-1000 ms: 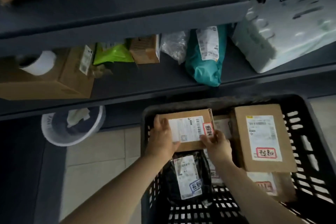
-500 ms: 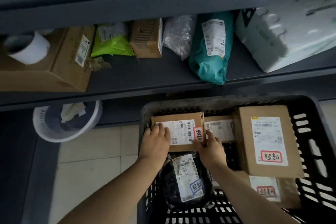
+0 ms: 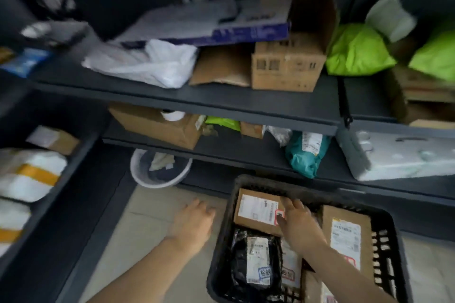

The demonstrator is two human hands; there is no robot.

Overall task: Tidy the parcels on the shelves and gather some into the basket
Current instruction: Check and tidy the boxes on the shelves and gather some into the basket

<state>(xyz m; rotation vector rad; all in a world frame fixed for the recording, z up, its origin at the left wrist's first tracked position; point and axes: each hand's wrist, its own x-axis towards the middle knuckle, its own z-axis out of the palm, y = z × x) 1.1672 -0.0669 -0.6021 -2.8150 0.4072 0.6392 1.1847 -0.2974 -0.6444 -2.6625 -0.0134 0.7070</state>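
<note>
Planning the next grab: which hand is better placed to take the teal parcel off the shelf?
Probably right: the right hand is open over the basket, just below the teal parcel; the left hand is farther left, outside it.

A parcel depot or storeroom is showing here: dark shelves are carrying boxes and mailer bags, and labelled parcels are lying in a black basket standing on tile.

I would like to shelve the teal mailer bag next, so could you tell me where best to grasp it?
Take the teal mailer bag by its bulging lower end, coming from the front. That end overhangs the lower shelf edge; its top leans back among other parcels.
</note>
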